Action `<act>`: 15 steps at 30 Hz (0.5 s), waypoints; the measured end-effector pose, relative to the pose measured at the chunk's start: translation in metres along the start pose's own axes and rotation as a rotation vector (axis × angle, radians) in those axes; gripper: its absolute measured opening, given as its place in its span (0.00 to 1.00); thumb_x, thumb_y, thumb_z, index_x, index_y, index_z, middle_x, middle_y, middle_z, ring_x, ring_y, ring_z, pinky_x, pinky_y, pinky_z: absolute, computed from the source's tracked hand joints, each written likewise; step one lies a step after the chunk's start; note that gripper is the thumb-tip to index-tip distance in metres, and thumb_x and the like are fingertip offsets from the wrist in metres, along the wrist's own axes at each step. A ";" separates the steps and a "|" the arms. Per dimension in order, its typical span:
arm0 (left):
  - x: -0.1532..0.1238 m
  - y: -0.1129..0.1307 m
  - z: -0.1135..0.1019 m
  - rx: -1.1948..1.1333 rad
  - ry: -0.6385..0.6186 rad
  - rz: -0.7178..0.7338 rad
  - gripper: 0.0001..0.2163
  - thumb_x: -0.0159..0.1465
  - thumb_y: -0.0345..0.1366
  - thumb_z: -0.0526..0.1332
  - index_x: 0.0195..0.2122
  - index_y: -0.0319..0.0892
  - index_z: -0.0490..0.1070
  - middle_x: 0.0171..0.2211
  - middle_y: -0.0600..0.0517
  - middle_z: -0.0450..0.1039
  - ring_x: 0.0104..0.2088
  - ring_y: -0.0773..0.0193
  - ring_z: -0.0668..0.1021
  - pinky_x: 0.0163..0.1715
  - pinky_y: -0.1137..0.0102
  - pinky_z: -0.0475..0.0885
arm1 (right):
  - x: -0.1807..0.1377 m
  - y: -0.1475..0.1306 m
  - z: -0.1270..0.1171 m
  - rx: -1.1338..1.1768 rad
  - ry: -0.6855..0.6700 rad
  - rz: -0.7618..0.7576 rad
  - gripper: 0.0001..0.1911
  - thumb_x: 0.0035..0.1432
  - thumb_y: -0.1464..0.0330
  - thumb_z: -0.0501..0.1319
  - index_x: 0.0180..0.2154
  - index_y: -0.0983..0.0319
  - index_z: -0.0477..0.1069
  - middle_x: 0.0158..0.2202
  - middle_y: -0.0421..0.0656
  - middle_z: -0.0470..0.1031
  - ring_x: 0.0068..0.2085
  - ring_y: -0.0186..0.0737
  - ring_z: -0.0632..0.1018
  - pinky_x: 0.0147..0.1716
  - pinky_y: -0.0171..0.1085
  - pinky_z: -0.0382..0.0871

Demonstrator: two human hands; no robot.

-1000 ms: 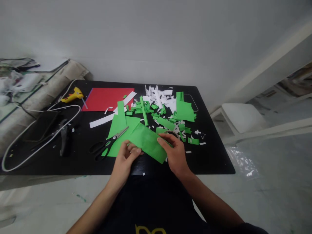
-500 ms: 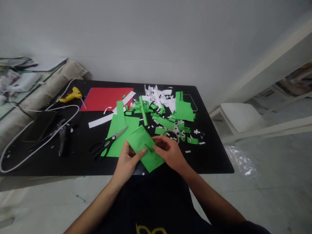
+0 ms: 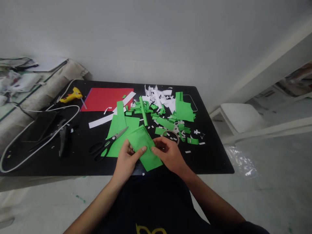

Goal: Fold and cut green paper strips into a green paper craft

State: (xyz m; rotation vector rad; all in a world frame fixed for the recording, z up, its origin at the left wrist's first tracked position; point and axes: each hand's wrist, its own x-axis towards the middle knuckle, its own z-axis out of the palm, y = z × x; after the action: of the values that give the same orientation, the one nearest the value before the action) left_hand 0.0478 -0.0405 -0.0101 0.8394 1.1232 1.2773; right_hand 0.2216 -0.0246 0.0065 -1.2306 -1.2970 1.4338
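Between my hands is a folded piece of green paper (image 3: 143, 143), held just above the table's front edge. My left hand (image 3: 128, 156) grips its left side, thumb on top and fingers underneath. The thumb and fingers of my right hand (image 3: 169, 152) pinch its right edge; the fingertips behind the paper are hidden. Black-handled scissors (image 3: 109, 141) lie left of my hands on a larger green sheet (image 3: 117, 148), blades pointing toward the held paper. A roll of tape (image 3: 177, 136) lies flat just beyond my right hand.
Green scraps (image 3: 164, 123) and crumpled white paper (image 3: 158, 94) cover the table's middle and back. A red sheet (image 3: 104, 99), a white strip (image 3: 99, 122), a yellow glue gun (image 3: 73, 95), a white cable (image 3: 55, 130) and a black stapler-like tool (image 3: 62, 138) lie leftward. A white stool (image 3: 240, 117) stands at right.
The green paper's right part has been folded over further, so the piece looks narrower and flatter. My right fingers have shifted slightly along its edge; my left hand has barely moved.
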 end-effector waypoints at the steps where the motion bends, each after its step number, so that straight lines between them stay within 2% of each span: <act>1: 0.000 0.001 0.001 -0.004 0.003 -0.003 0.21 0.55 0.42 0.77 0.44 0.43 0.72 0.35 0.53 0.82 0.35 0.59 0.84 0.35 0.68 0.79 | 0.000 0.000 0.000 0.003 -0.007 0.000 0.11 0.55 0.64 0.69 0.40 0.60 0.77 0.36 0.42 0.81 0.39 0.42 0.82 0.39 0.40 0.77; 5: -0.001 0.005 0.004 0.000 0.025 -0.013 0.21 0.54 0.42 0.78 0.42 0.43 0.70 0.33 0.53 0.82 0.33 0.58 0.84 0.33 0.68 0.78 | 0.000 -0.003 0.000 -0.014 -0.036 0.021 0.12 0.55 0.65 0.70 0.41 0.60 0.75 0.38 0.43 0.81 0.41 0.43 0.82 0.40 0.41 0.77; 12: 0.000 0.005 0.001 0.028 0.033 -0.029 0.22 0.53 0.43 0.78 0.43 0.44 0.70 0.37 0.51 0.83 0.36 0.56 0.84 0.37 0.65 0.79 | -0.001 -0.001 -0.003 -0.023 -0.144 0.038 0.30 0.51 0.66 0.75 0.55 0.59 0.73 0.44 0.44 0.79 0.41 0.43 0.82 0.40 0.43 0.79; 15: 0.001 0.005 0.000 0.045 0.035 -0.027 0.22 0.54 0.44 0.77 0.44 0.43 0.70 0.37 0.51 0.83 0.37 0.56 0.83 0.37 0.65 0.79 | -0.002 0.001 -0.004 0.004 -0.157 0.060 0.32 0.51 0.65 0.76 0.56 0.58 0.71 0.43 0.42 0.78 0.40 0.42 0.81 0.39 0.42 0.79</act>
State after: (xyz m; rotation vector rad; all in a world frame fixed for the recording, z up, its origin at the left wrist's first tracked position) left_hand 0.0462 -0.0390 -0.0053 0.8354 1.1914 1.2530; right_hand 0.2255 -0.0258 0.0056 -1.1829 -1.3706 1.6019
